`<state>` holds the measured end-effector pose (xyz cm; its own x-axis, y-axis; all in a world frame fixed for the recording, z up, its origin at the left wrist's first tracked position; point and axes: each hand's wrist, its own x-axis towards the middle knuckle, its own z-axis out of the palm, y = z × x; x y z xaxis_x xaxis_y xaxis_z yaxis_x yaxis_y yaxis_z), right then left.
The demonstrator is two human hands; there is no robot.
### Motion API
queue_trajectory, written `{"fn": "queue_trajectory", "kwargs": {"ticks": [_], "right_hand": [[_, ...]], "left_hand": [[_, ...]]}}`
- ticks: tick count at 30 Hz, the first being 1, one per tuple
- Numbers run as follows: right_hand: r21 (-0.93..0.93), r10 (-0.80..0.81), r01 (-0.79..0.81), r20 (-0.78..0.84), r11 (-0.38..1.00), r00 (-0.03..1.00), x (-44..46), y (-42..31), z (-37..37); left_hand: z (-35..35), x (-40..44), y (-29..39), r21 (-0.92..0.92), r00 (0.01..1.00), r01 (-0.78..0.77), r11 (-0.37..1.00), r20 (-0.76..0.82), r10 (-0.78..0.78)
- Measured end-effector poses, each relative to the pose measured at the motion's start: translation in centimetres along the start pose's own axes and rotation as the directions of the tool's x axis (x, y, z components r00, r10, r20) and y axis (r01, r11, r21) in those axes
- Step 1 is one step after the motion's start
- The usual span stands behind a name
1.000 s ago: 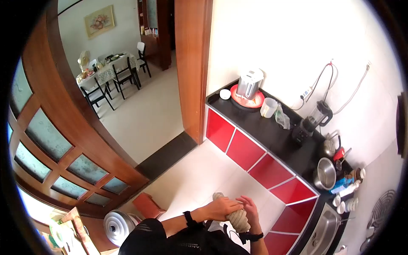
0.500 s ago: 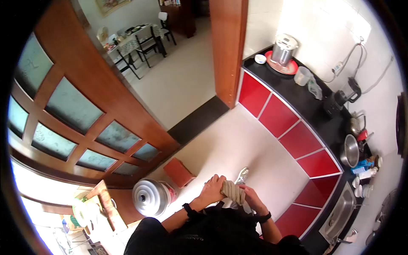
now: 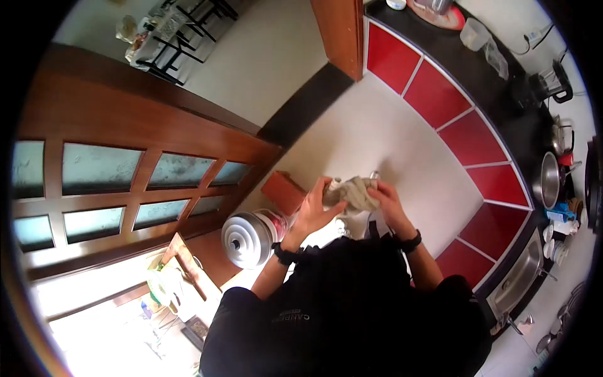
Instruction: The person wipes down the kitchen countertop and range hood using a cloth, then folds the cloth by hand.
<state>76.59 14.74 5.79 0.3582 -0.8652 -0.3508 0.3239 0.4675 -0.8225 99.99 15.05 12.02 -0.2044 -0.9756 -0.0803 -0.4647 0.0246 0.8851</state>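
A grey-green cloth (image 3: 357, 193), loosely bunched, is held in front of my body above the floor. My left hand (image 3: 314, 210) has its left end between the thumb and fingers, which are curved around it and somewhat apart. On the other side, my right hand (image 3: 389, 204) grips the cloth's right end with bent fingers. Black bands circle both wrists. Below the cloth, part of a shoe shows; the lower folds are blurred.
A lidded metal pot (image 3: 247, 240) and a reddish-brown box (image 3: 284, 192) stand on the floor at left, near the wooden door (image 3: 141, 144). Along the right runs a black counter (image 3: 433, 38) over red cabinets, with a steel bowl (image 3: 550, 181) and a sink (image 3: 518, 276).
The cloth has gone from a compact folded bundle to a looser, more spread shape. My hands have moved apart and forward, and the head view has tilted and turned.
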Motion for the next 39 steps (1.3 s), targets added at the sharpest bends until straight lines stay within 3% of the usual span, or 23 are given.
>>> {"fn": "queue_trajectory", "kwargs": {"ticks": [1,4,8,10,12,15,18,19,22,29,34,36,39], "right_hand": [[0.050,-0.002,0.003,-0.020,0.999,1.000,0.5,-0.5,-0.8],[0.145,-0.034,0.047,-0.090,0.988,0.995,2.0,-2.8,-3.6],[0.157,-0.027,0.056,-0.182,0.986,0.983,3.5,-5.9,-7.5],[0.099,-0.044,0.068,-0.230,0.993,0.972,4.4,-7.9,-8.9],[0.071,-0.040,0.054,-0.180,0.996,0.983,5.6,-8.5,-11.0],[0.095,0.039,-0.033,-0.057,0.995,0.998,7.7,-9.8,-14.1],[0.135,0.140,-0.143,0.028,0.980,0.990,9.7,-11.6,-15.8],[0.149,0.172,-0.177,0.045,0.973,0.984,10.4,-12.0,-16.1],[0.032,0.181,-0.190,0.177,0.981,0.967,12.7,-13.9,-17.0],[-0.033,0.215,-0.217,0.339,0.976,0.916,17.2,-16.4,-17.2],[0.112,0.204,-0.238,0.252,0.965,0.946,18.1,-15.9,-16.8],[0.068,0.132,-0.149,0.202,0.987,0.970,18.6,-14.7,-17.5],[0.058,0.172,-0.190,0.229,0.980,0.958,19.0,-17.0,-15.9]], "left_hand": [[0.3,1.3,1.6,-0.013,0.999,-0.021,1.000,-0.029,0.021],[1.5,4.8,3.2,-0.027,0.990,0.141,0.990,0.023,-0.141],[4.2,8.9,1.3,-0.280,0.996,0.034,0.959,-0.069,-0.055],[4.3,11.4,3.7,-0.248,0.998,0.028,0.968,-0.043,-0.040],[4.8,13.8,5.0,-0.171,0.999,0.032,0.985,-0.008,-0.033],[6.1,17.6,5.4,-0.079,0.993,-0.122,0.989,-0.011,0.121],[6.3,20.2,6.1,0.017,0.991,-0.017,1.000,0.135,0.014],[6.5,20.9,6.2,0.000,0.988,0.049,0.999,0.145,-0.048],[6.4,22.4,6.6,-0.009,0.992,0.037,0.999,0.123,-0.035],[6.4,24.9,7.6,0.030,0.988,-0.130,0.991,0.093,0.127],[6.7,25.4,5.9,-0.047,0.971,-0.156,0.987,0.177,0.161],[6.2,25.7,6.3,0.024,0.965,-0.185,0.983,0.195,0.177],[5.3,26.7,7.3,0.016,0.964,-0.127,0.992,0.237,0.120]]}}
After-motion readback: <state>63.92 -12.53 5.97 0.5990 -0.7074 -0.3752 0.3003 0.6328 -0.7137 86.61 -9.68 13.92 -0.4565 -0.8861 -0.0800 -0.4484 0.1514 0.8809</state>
